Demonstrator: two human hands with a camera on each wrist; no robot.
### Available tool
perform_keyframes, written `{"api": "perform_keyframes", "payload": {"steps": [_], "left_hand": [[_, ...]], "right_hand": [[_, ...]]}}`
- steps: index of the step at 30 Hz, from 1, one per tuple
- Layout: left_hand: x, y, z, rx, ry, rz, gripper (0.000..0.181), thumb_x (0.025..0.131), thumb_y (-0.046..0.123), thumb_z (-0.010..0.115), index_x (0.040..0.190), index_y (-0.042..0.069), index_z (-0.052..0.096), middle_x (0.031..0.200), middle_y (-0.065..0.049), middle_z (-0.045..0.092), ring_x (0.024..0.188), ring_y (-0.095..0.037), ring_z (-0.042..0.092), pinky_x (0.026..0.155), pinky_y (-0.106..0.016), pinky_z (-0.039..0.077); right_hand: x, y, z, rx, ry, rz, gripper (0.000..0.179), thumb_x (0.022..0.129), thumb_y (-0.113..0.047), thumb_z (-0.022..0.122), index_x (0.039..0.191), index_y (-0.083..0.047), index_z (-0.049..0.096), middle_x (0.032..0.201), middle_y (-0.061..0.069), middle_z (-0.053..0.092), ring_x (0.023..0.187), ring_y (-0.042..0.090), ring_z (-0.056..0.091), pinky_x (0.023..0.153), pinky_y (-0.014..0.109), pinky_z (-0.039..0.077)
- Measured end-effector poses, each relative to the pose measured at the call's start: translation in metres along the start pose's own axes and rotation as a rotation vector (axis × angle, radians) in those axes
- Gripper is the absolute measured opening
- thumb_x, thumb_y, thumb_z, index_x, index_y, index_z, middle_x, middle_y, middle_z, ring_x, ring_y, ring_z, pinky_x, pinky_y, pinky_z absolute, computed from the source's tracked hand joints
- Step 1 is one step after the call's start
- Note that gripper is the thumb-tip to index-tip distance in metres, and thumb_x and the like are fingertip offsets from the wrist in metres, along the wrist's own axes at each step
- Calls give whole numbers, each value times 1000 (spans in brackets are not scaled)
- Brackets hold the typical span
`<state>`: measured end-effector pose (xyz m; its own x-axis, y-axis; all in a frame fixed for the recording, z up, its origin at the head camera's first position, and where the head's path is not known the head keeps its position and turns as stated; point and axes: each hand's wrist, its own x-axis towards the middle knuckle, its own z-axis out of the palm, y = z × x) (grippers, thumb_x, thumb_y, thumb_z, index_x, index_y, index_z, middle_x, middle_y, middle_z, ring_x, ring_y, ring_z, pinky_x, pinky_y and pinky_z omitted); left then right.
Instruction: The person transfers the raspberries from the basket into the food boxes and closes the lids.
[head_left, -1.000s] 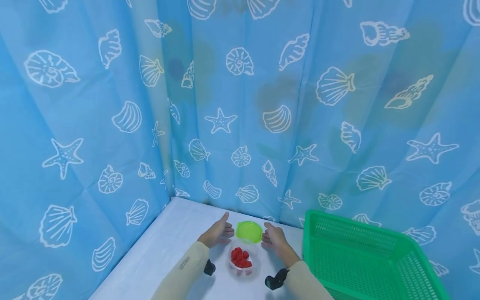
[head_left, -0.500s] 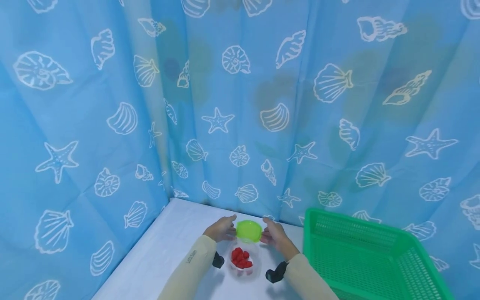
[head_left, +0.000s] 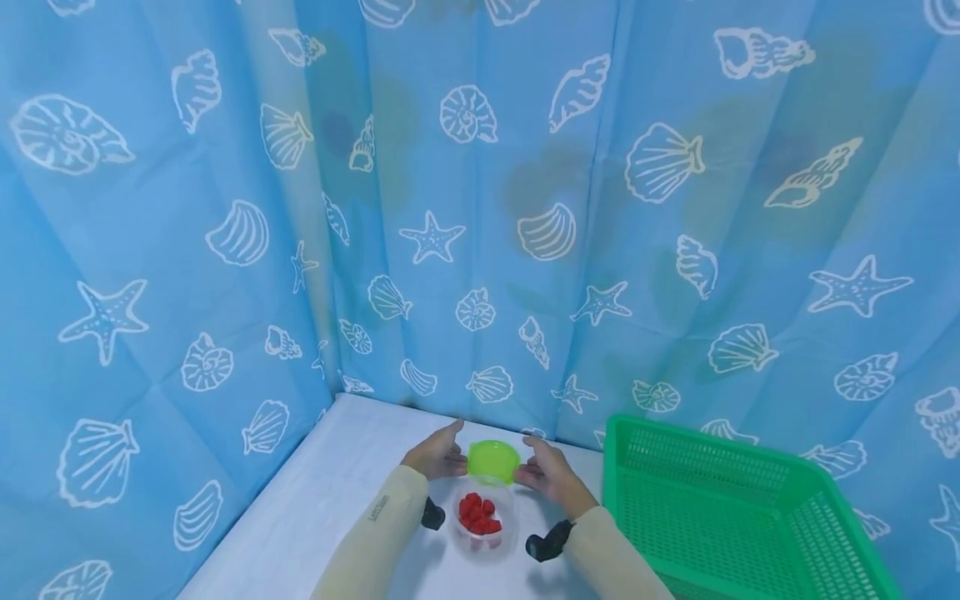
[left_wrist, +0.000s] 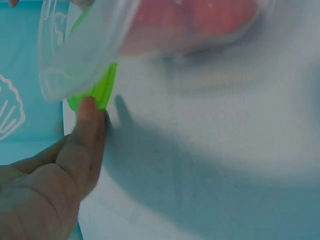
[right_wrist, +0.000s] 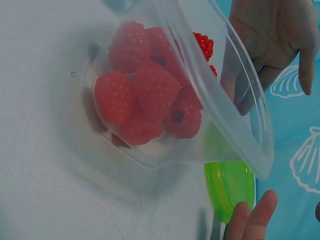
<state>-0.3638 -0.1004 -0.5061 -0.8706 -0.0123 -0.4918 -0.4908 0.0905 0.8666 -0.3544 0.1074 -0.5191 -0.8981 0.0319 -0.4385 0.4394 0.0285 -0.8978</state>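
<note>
A bright green lid (head_left: pixel 492 460) lies on the white table just behind a clear plastic bowl (right_wrist: pixel 257 160). Red raspberries (right_wrist: pixel 155 90), several of them, sit in the bowl's bottom. My left hand (head_left: pixel 437 454) is at the lid's left edge; in the left wrist view its nearly straight fingers (left_wrist: pixel 86 112) reach right to the green rim, thumb raised away. On the opposite side, the fingertips of my right hand (head_left: pixel 553 473) meet the lid's right edge in the head view, thumb pointing up. Neither hand curls round anything. The bowl stands between the forearms.
A large green perforated basket (head_left: pixel 795 472) stands on the right, close by the right forearm. Blue shell-print curtain (head_left: pixel 480 250) hangs along the table's back and left edges. White cloth (head_left: pixel 322 492) covers the table.
Both hands have moved inward, from beside the lid to its left and right edges. The lid, bowl and raspberries keep their places; the head view has shifted slightly.
</note>
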Motion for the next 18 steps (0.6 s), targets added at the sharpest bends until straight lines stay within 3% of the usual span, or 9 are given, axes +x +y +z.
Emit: {"api": "perform_keyframes", "payload": {"steps": [4, 7, 10, 13, 18], "left_hand": [[1, 0, 0, -2, 48, -22, 84, 98, 58, 41, 127, -21, 45, 102, -29, 60, 97, -37, 64, 80, -39, 58], [3, -3, -2, -29, 61, -38, 87, 96, 61, 41, 125, -22, 46, 99, -29, 58, 95, -37, 64, 77, -38, 59], [6, -7, -3, -50, 58, -43, 90, 96, 63, 40, 124, -22, 48, 100, -28, 57, 96, -37, 62, 77, -40, 58], [9, -10, -3, -56, 53, -49, 92, 94, 66, 39, 125, -20, 50, 103, -27, 57, 97, -36, 60, 81, -42, 57], [10, -7, -3, -55, 22, -42, 94, 93, 70, 38, 130, -16, 49, 107, -25, 56, 99, -33, 59, 86, -42, 56]], "right_hand": [[2, 1, 2, -5, 3, 13, 57, 102, -33, 47, 143, 5, 38, 125, 36, 47, 106, 38, 60, 83, 38, 58], [2, 3, 3, 0, 5, 29, 64, 100, -37, 46, 138, 14, 37, 123, 35, 50, 106, 38, 61, 84, 38, 57], [1, 4, 4, 20, -10, 36, 68, 100, -39, 45, 137, 18, 35, 125, 35, 49, 108, 40, 60, 84, 41, 57], [-1, 2, 5, 51, -32, 48, 67, 100, -40, 45, 140, 13, 36, 128, 33, 47, 108, 41, 59, 83, 44, 58], [-4, -5, 4, 87, -70, 33, 66, 101, -41, 45, 140, 12, 37, 131, 32, 44, 113, 42, 55, 87, 44, 56]]}}
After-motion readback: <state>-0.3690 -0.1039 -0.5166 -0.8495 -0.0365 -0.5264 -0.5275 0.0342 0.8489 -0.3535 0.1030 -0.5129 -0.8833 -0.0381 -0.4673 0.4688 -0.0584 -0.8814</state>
